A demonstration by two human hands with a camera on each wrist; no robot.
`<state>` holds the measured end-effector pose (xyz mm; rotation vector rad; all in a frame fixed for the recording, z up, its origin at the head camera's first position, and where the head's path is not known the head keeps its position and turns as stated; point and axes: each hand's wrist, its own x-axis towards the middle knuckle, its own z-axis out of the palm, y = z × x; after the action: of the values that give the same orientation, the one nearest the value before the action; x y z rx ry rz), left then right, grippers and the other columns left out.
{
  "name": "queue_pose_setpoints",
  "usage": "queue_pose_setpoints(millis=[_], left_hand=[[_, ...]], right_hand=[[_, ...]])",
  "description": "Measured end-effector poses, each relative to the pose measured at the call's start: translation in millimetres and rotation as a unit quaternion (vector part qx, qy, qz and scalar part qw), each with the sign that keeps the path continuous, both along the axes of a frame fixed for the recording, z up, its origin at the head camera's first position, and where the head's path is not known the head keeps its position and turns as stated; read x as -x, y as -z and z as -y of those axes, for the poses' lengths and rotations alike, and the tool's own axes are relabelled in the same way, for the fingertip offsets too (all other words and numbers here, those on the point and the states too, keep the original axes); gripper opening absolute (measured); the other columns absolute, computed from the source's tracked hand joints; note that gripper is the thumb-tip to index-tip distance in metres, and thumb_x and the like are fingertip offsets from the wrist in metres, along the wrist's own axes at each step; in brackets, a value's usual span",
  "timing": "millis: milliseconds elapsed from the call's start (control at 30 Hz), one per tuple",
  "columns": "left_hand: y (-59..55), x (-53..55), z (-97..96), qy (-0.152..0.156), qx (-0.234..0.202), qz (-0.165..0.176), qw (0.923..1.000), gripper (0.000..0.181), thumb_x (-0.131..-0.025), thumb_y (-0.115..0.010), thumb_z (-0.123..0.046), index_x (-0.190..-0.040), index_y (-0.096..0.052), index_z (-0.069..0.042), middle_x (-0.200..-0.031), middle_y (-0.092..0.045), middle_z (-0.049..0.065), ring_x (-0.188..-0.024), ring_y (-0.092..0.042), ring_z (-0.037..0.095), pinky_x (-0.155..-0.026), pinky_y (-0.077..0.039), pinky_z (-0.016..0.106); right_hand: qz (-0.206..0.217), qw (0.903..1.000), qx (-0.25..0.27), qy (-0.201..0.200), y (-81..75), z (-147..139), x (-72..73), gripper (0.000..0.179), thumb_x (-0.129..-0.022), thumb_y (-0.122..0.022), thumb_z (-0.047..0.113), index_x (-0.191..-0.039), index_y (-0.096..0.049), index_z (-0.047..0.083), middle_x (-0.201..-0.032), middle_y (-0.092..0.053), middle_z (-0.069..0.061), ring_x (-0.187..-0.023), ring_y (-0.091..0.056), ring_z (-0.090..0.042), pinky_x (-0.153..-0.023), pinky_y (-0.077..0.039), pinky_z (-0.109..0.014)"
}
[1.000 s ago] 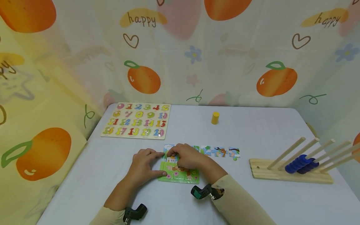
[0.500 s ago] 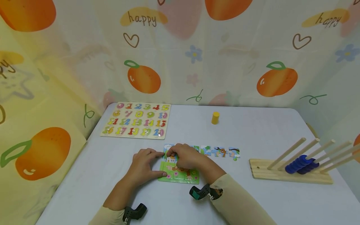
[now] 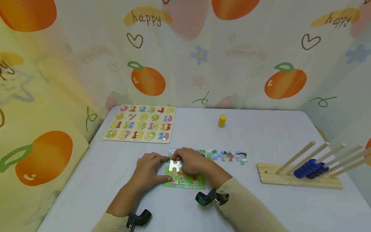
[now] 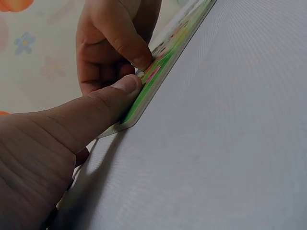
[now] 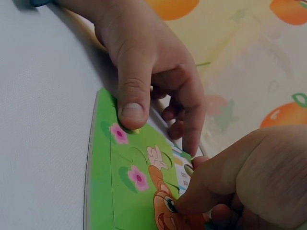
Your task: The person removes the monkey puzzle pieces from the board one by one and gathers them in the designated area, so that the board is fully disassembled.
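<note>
A green picture puzzle (image 3: 185,186) in a flat tray lies mid-table. My left hand (image 3: 147,168) spans its left side, thumb resting on the near left corner and index finger at the far left edge. Over the puzzle's upper part, my right hand (image 3: 192,161) pinches a house-picture puzzle piece (image 3: 175,165) between thumb and bent index finger. The right wrist view shows that thumb beside a brown animal's face (image 5: 165,206), near the left hand (image 5: 144,52). The right hand hides much of the puzzle's top. Several loose pieces (image 3: 227,156) lie in a row to its right.
A wooden number board (image 3: 140,124) lies at the back left. A yellow cylinder (image 3: 222,121) stands toward the back. At the right is a wooden peg rack (image 3: 301,178) with slanted pegs and blue rings (image 3: 307,169). A printed curtain (image 3: 226,64) hangs behind the table.
The house-picture piece now shines with bright glare, as though its tilt changed slightly. The right hand has shifted very little; the left hand stays on the puzzle's edge.
</note>
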<state>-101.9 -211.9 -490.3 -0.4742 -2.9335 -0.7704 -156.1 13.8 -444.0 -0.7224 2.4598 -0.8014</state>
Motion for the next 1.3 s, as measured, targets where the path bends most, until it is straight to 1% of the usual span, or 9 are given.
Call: queue_pose_setpoints(millis=[200,333,433,567,667,767,900,1067,1300], left_hand=[[-0.1,0.9,-0.7,0.003,-0.003,0.000,1.0000,0.076,-0.066,-0.101,-0.054,-0.131,-0.076,-0.023,-0.118,-0.068,-0.004,-0.119,-0.056,0.025,-0.093,-0.037,0.049],[-0.5,1.5,-1.6,0.002,0.001,0.003,1.0000,0.077,-0.066,-0.100,-0.055,-0.132,-0.076,-0.023,-0.118,-0.067,-0.004,-0.119,-0.056,0.025,-0.093,-0.037,0.050],[-0.5,1.9,-2.2,-0.002,0.004,0.007,1.0000,0.077,-0.067,-0.100,-0.056,-0.133,-0.075,-0.023,-0.118,-0.067,-0.003,-0.120,-0.055,0.025,-0.095,-0.037,0.051],[-0.6,1.6,-2.7,-0.003,0.006,0.013,0.9999,0.077,-0.067,-0.100,-0.055,-0.133,-0.075,-0.023,-0.119,-0.067,-0.003,-0.120,-0.055,0.026,-0.096,-0.037,0.052],[-1.3,1.2,-2.6,-0.001,0.008,0.013,0.9999,0.077,-0.067,-0.100,-0.054,-0.133,-0.075,-0.022,-0.119,-0.067,-0.003,-0.120,-0.055,0.026,-0.096,-0.038,0.052],[-2.2,1.1,-2.6,-0.001,0.010,0.012,0.9999,0.077,-0.067,-0.100,-0.053,-0.133,-0.075,-0.022,-0.119,-0.067,-0.002,-0.120,-0.055,0.027,-0.095,-0.038,0.052],[-2.6,1.1,-2.9,-0.004,0.012,0.017,0.9998,0.077,-0.068,-0.100,-0.053,-0.133,-0.075,-0.021,-0.119,-0.067,-0.002,-0.121,-0.055,0.028,-0.096,-0.038,0.054],[-1.8,0.5,-2.8,-0.011,0.014,0.025,0.9995,0.077,-0.069,-0.099,-0.055,-0.133,-0.075,-0.021,-0.120,-0.067,-0.001,-0.121,-0.055,0.028,-0.096,-0.038,0.055],[-3.1,-0.3,-2.9,-0.012,0.008,0.024,0.9996,0.075,-0.068,-0.100,-0.052,-0.132,-0.075,-0.021,-0.119,-0.067,-0.002,-0.120,-0.055,0.027,-0.096,-0.037,0.055]], right_hand=[[0.002,0.9999,0.015,0.001,3.4,-2.7,2.0,0.044,-0.086,-0.073,-0.007,-0.119,-0.069,0.021,-0.108,-0.059,0.006,-0.103,-0.055,-0.018,-0.092,-0.047,-0.037],[0.011,0.9996,0.025,0.005,4.9,-4.1,3.1,0.047,-0.084,-0.074,-0.008,-0.119,-0.069,0.022,-0.110,-0.059,0.006,-0.104,-0.055,-0.018,-0.088,-0.048,-0.035],[0.022,0.9992,0.033,0.010,6.4,-4.7,4.0,0.051,-0.082,-0.072,-0.011,-0.121,-0.069,0.022,-0.110,-0.059,0.006,-0.104,-0.055,-0.018,-0.086,-0.049,-0.034],[0.025,0.9986,0.045,0.012,9.0,-5.0,4.5,0.053,-0.082,-0.070,-0.012,-0.121,-0.067,0.023,-0.111,-0.060,0.005,-0.104,-0.055,-0.018,-0.088,-0.048,-0.034],[0.024,0.9982,0.052,0.017,10.4,-5.0,3.2,0.046,-0.085,-0.073,-0.004,-0.121,-0.066,0.024,-0.112,-0.062,0.005,-0.100,-0.056,-0.018,-0.086,-0.049,-0.035],[0.021,0.9978,0.057,0.028,11.7,-4.6,0.8,0.033,-0.093,-0.077,0.009,-0.119,-0.066,0.027,-0.111,-0.063,0.005,-0.095,-0.057,-0.017,-0.084,-0.049,-0.036],[0.013,0.9966,0.062,0.052,14.4,-2.3,-2.3,0.019,-0.101,-0.075,0.019,-0.115,-0.067,0.028,-0.106,-0.064,0.007,-0.092,-0.058,-0.016,-0.085,-0.047,-0.038],[0.016,0.9951,0.070,0.068,14.8,-0.9,-4.2,0.014,-0.102,-0.073,0.021,-0.114,-0.071,0.028,-0.100,-0.063,0.009,-0.091,-0.058,-0.014,-0.085,-0.047,-0.037],[0.027,0.9919,0.109,0.059,14.4,-4.4,-3.4,0.010,-0.101,-0.074,0.020,-0.108,-0.073,0.026,-0.095,-0.063,0.007,-0.086,-0.057,-0.014,-0.080,-0.045,-0.034]])
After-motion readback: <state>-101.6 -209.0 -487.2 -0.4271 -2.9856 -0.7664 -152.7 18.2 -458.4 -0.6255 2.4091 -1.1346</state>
